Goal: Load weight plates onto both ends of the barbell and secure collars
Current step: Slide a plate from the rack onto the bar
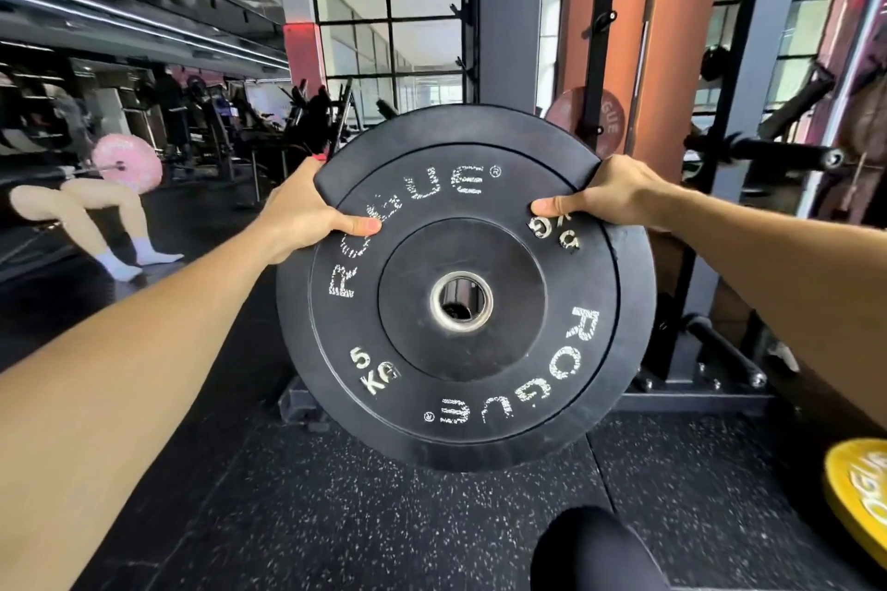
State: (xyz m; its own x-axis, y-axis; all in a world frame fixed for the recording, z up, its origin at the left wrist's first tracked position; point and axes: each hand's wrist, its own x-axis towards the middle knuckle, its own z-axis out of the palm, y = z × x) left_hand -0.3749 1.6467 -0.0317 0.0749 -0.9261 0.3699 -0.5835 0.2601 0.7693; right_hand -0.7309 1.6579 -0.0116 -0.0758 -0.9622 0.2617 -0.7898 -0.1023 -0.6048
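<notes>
A black 5 kg bumper plate (461, 379) with white lettering and a steel centre hole faces me, held up off the floor in the middle of the head view. My left hand (307, 211) grips its upper left rim, thumb on the face. My right hand (609, 192) grips the upper right rim the same way. The black end of a barbell sleeve (787, 154) sticks out at the right, above and behind the plate, apart from it. No collar is in sight.
A grey rack upright (509, 14) stands right behind the plate, with a red plate (585, 120) stored on a peg beside it. A yellow plate (859, 489) lies at the lower right. A person with a pink-plated barbell (127, 163) sits at the far left. The floor is speckled rubber.
</notes>
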